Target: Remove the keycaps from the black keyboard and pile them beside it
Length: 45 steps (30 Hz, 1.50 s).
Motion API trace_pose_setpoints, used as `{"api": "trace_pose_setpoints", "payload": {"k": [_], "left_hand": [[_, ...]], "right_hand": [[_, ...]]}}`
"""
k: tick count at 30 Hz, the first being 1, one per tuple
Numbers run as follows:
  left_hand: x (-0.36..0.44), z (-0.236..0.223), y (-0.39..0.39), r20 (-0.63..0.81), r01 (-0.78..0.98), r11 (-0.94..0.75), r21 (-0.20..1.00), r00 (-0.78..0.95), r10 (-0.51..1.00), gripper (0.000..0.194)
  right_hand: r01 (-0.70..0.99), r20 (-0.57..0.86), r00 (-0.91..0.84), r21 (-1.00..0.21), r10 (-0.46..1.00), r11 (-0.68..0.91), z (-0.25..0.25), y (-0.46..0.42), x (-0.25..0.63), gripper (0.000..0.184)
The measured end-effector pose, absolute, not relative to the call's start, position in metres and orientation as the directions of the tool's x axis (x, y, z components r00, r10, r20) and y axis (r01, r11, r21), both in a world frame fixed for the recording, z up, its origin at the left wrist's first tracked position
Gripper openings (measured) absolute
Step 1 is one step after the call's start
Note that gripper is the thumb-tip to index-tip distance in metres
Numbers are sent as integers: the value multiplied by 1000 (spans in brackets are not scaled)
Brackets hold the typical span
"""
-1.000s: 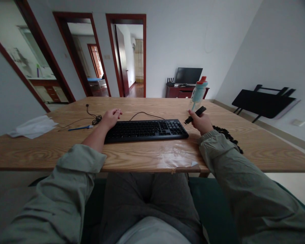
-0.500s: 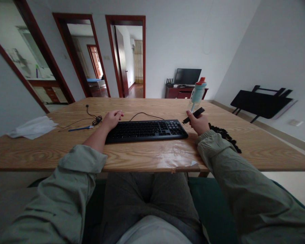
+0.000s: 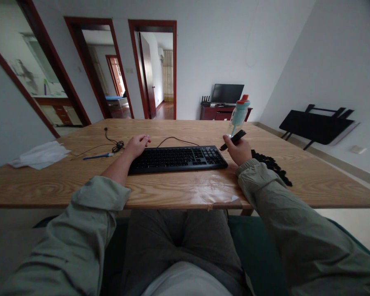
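A black keyboard [image 3: 179, 159] lies across the table in front of me. My left hand [image 3: 137, 145] rests at its upper left corner, fingers curled in together with nothing visible in them. Beyond the keyboard's right end, my right hand [image 3: 239, 151] grips a slim black bar-shaped object [image 3: 233, 140], tilted with its far end up to the right; its kind is unclear. A heap of small black pieces [image 3: 273, 165], which look like keycaps, sits beside my right wrist, partly hidden by the sleeve.
A clear bottle with a teal and red top [image 3: 239, 117] stands behind my right hand. On the left lie a blue-handled brush [image 3: 96, 156], a coiled black cable [image 3: 118, 146] and white tissue [image 3: 41, 154]. Torn tape [image 3: 226, 204] marks the wooden table's [image 3: 160, 189] front edge.
My right hand has moved slightly left with the black bar-shaped object. The left hand has shifted only a little, and the keyboard stays in place.
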<state>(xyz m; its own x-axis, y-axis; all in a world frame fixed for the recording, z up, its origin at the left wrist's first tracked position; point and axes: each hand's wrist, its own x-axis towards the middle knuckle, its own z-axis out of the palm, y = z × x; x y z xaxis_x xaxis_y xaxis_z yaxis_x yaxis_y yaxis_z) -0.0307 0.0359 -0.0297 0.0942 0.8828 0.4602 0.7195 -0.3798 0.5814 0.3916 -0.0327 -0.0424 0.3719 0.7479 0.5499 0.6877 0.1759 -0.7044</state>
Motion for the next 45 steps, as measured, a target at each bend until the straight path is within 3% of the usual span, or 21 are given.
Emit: {"api": "trace_pose_setpoints", "payload": {"k": [21,37,45], "left_hand": [[-32,-33,39,454,707,-409,576,139,880,50],[-29,-32,36,433,723,-408,558,166,886,50],[-29,-30,34,440,731,-393,558,141,887,51]], "right_hand": [[589,452,379,-791,807,166,-44,-26,399,57],[659,522,256,-710,814,248,-36,-13,397,58],[643,584,274,-702,764,306,-48,-28,398,60]]}}
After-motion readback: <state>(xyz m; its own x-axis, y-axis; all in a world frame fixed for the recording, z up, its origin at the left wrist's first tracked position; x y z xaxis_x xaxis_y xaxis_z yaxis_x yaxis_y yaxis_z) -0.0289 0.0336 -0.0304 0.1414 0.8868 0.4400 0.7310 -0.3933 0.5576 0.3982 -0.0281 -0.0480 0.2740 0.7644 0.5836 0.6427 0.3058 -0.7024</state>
